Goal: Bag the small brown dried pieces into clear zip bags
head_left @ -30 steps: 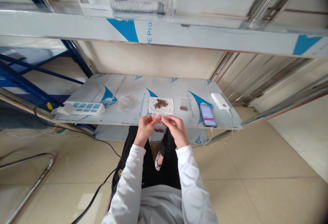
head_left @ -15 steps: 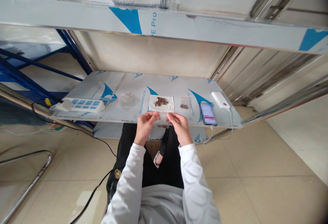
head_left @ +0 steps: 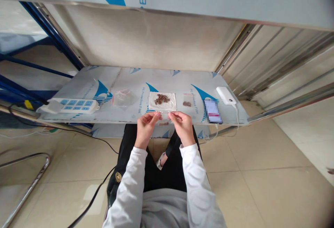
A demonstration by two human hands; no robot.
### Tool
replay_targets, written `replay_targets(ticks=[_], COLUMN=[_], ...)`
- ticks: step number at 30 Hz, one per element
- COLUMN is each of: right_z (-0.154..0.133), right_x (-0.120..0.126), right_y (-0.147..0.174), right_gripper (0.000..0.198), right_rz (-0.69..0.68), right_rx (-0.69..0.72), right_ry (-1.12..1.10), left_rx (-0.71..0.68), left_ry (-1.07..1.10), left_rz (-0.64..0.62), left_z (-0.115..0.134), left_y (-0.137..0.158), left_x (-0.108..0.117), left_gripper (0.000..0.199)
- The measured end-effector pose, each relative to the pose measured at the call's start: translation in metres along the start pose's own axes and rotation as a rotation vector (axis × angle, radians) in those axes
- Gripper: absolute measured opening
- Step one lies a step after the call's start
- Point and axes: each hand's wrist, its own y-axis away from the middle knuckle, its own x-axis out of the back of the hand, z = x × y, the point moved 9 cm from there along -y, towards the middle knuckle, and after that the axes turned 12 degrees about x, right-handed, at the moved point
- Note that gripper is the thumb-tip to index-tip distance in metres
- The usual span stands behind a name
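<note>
Left hand (head_left: pixel 146 128) and right hand (head_left: pixel 183 127) pinching a small clear bag (head_left: pixel 164 119) by its upper edge, bag between them, edge running left to right, brown contents (head_left: pixel 164 123) hanging below, long axis seemingly downward, brown pieces (head_left: pixel 161 99) beyond.

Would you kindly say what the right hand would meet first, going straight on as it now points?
Beyond the clear bag it pinches, the right hand would probably meet the white sheet with brown pieces, though the hand's height is unclear.
</note>
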Motion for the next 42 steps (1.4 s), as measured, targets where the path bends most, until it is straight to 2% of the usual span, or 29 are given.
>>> replay_targets(ticks=[5, 10, 16, 20, 23, 27, 33, 36, 39, 42], right_z=[0.005, 0.015, 0.026, 0.028, 0.029, 0.034, 0.032, 0.034, 0.037, 0.036], right_x=[-0.008, -0.020, -0.017, -0.018, -0.023, -0.027, -0.021, -0.020, -0.023, -0.034], right_y=[-0.004, -0.004, -0.001, -0.001, 0.001, 0.003, 0.001, -0.001, -0.001, -0.001], right_gripper=[0.027, 0.027, 0.021, 0.020, 0.020, 0.020, 0.019, 0.021, 0.023, 0.025], right_rz=[-0.084, -0.131, -0.069, -0.091, -0.112, -0.110, -0.027, -0.006, -0.024, -0.097], right_rx=[-0.049, -0.117, -0.102, -0.111, -0.136, -0.172, -0.137, -0.174, -0.221, -0.223], right_ry=[-0.089, -0.162, -0.190, -0.187, -0.221, -0.288, -0.256, -0.255, -0.227, -0.209], left_rx=[0.050, -0.012, 0.068, 0.112, 0.092, 0.063, 0.046, 0.042, 0.039, 0.050], left_ry=[0.003, 0.019, 0.036, 0.026, 0.007, 0.002, -0.034, -0.005, 0.033, 0.061], left_rz=[-0.070, 0.010, 0.028, -0.026, -0.047, 0.017, 0.055, 0.081, 0.109, 0.104], left_z=[-0.014, -0.012, -0.019, -0.023, -0.023, -0.024, -0.022, -0.021, -0.022, -0.027], left_y=[-0.002, -0.003, -0.004, -0.004, -0.004, -0.004, -0.005, -0.006, -0.007, -0.009], left_x=[-0.006, 0.000, 0.000, -0.006, -0.007, 0.002, 0.006, 0.010, 0.016, 0.016], left_gripper=[0.025, 0.018, 0.021, 0.023, 0.021, 0.018, 0.020, 0.022, 0.023, 0.022])
